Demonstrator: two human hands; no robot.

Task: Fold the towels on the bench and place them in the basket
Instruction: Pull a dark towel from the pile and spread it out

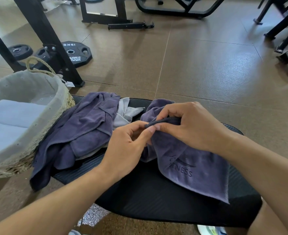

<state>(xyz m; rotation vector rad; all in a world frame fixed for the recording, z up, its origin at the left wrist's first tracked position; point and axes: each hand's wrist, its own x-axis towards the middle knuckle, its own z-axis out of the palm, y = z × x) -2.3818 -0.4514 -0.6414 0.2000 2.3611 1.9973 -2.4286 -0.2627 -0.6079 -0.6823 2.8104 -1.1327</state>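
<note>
1. the left hand (128, 141) sat at the centre of the frame, its thumb and fingers pinching the bunched edge of a purple towel (195, 168).
2. the right hand (187, 126) was just to the right of it and slightly higher, fingers curled over the same dark rolled edge, gripping it. the two hands touched at the fingertips.
3. that purple towel hung down from the hands toward the lower right of the frame, draped over the black bench (156, 197). dark lettering ending in "ness" showed on its face.
4. a pile of purple towels (82, 129) lay crumpled on the bench at centre left, one end drooping off the bench edge toward the lower left.
5. a light grey towel (124, 112) poked out from the right side of that pile, near the middle of the frame.
6. the basket (55, 119) stood at the left edge of the frame, touching the pile. it was woven, with a grey cloth lining and a rope handle (38, 65) at its top.
7. inside the basket lay folded pale towels (16, 112), one rolled piece above a flat one.
8. a black weight plate (75, 52) lay on the brown floor (190, 65) at upper left, beside a black metal frame (46, 39).
9. more dark gym equipment (173, 7) stood along the top of the frame.
</note>
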